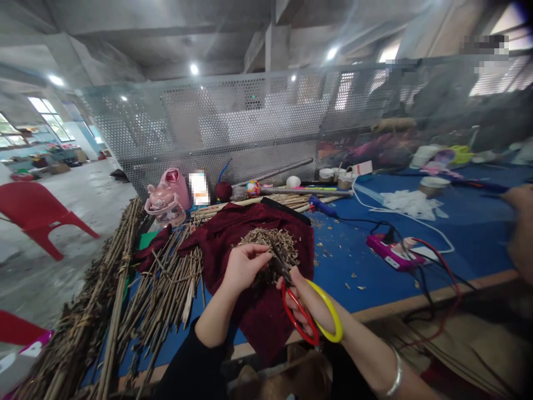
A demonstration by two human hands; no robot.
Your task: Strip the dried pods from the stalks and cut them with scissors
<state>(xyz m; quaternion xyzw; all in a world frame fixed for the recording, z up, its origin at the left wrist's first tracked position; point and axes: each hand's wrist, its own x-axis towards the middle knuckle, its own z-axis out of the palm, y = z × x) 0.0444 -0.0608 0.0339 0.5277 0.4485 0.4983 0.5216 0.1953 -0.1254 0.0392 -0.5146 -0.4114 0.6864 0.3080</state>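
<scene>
My right hand [303, 294] is closed on scissors with one red and one yellow handle [328, 308]; their dark blades point up and left. My left hand [249, 265] is pinched beside the blade tips, and what its fingertips hold is too small to make out. Both hands are over a heap of short, dry brown plant pieces [287, 241], which lies on a dark red cloth [266, 328]. Left of the cloth, many thin dry stalks [166, 294] lie loosely on the blue table [378, 294].
Bundled stalks [119, 289] lie at the far left. A pink container [166, 208], a lit phone [200, 188] and rods line the mesh partition [216, 122]. Rightward are a glue gun [322, 207], a magenta power strip [389, 253], cables and another person's hand [522, 228].
</scene>
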